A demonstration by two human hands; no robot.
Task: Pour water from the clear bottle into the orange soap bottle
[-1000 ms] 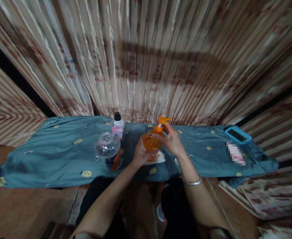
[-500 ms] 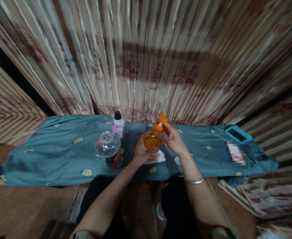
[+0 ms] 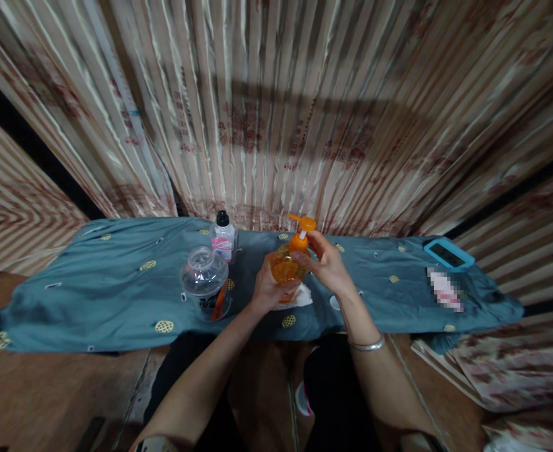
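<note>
A clear pump bottle (image 3: 285, 270) with amber liquid is held above the cloth, tilted slightly. My left hand (image 3: 267, 287) is closed around its lower body from the left. On the bottle's top is an orange pump head (image 3: 299, 242) with a short white stem and a spout pointing left. My right hand (image 3: 327, 262) grips the collar of that pump, with thumb in front and fingers behind. A crumpled white tissue (image 3: 303, 297) lies beneath the bottle. By my right wrist rests a small white disc (image 3: 335, 302), partly covered.
A clear plastic jar (image 3: 203, 276) with an open-looking top stands left of my hands. Behind it is a black-capped bottle (image 3: 223, 240) with a pink label. A blue-framed device (image 3: 448, 253) and a pixelated packet (image 3: 445, 290) lie on the right of the teal cloth (image 3: 116, 295).
The orange pump head has turned, so its spout now points left instead of toward the back. Both hands keep their hold on the bottle in nearly the same place.
</note>
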